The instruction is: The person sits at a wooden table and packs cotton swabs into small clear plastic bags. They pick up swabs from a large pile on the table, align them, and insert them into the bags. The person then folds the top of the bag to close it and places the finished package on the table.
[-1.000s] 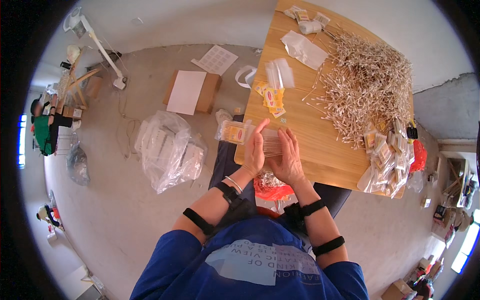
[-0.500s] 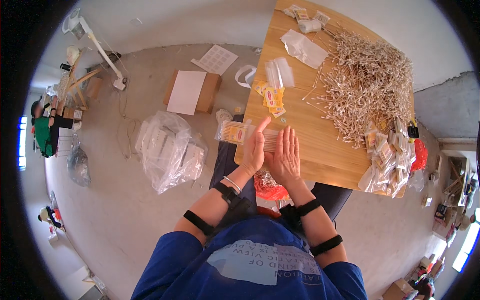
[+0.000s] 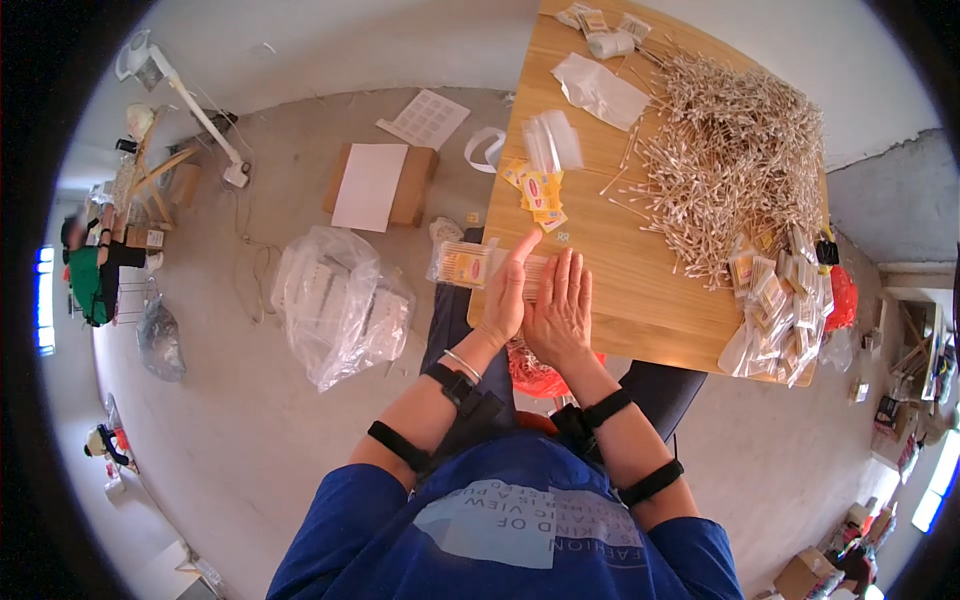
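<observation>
Both hands are close together at the near left corner of the desk (image 3: 640, 325), fingers straight and unclenched, with cotton swabs (image 3: 540, 272) in a row between them. The left hand (image 3: 506, 298) stands on edge along one side; the right hand (image 3: 560, 312) is back-up along the other and partly covers the swabs. How hard they press I cannot tell.

Taking the hands as the clock's centre, a filled packet (image 3: 463, 265) lies between nine and ten, reaching past the desk's left edge. Yellow cards (image 3: 541, 192) overlap at twelve, with clear sleeves (image 3: 552, 142) just beyond. A large loose heap of swabs (image 3: 740, 150) spreads at two. Filled bags (image 3: 775, 312) are piled at three. A red bag (image 3: 536, 372) shows at six, below the desk's edge.
</observation>
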`<state>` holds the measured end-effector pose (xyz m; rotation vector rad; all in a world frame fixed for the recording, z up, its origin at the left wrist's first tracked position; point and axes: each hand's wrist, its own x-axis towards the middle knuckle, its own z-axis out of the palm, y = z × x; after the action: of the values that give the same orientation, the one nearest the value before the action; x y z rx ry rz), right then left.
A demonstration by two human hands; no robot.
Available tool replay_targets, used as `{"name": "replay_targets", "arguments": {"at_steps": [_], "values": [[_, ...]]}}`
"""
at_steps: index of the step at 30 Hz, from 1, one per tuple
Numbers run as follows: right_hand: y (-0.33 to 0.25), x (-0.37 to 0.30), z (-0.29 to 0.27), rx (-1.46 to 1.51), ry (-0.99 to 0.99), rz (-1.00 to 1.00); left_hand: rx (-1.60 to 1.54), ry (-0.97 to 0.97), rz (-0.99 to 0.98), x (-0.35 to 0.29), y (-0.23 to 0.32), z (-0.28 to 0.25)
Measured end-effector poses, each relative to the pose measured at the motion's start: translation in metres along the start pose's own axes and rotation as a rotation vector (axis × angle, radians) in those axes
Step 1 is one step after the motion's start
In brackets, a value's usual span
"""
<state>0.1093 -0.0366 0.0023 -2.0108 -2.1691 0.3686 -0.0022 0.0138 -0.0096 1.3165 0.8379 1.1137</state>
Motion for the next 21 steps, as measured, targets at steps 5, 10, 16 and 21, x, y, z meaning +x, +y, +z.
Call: {"name": "replay_targets", "arguments": {"at_steps": [5, 10, 16, 21], "values": [[-0.002, 0.0018, -0.0053, 0.058, 0.026, 0.035, -0.071, 0.083, -0.053, -0.0006, 0.0027, 0.0024], [-0.0004, -0.005, -0.0098, -0.026, -0.015, -0.062, -0.088, 0.049, -0.038, -0.0015, 0.0027, 0.0009], [-0.0011, 0.0015, -0.0102, -0.093, -0.073, -0.077, -0.035, 0.002, -0.009, 0.0006, -0.001, -0.0013], [0.0017, 0.0016, -0.0093, 0.082, -0.025, -0.056, 0.006, 0.103, 0.003, -0.0011, -0.0004, 0.0041]]}}
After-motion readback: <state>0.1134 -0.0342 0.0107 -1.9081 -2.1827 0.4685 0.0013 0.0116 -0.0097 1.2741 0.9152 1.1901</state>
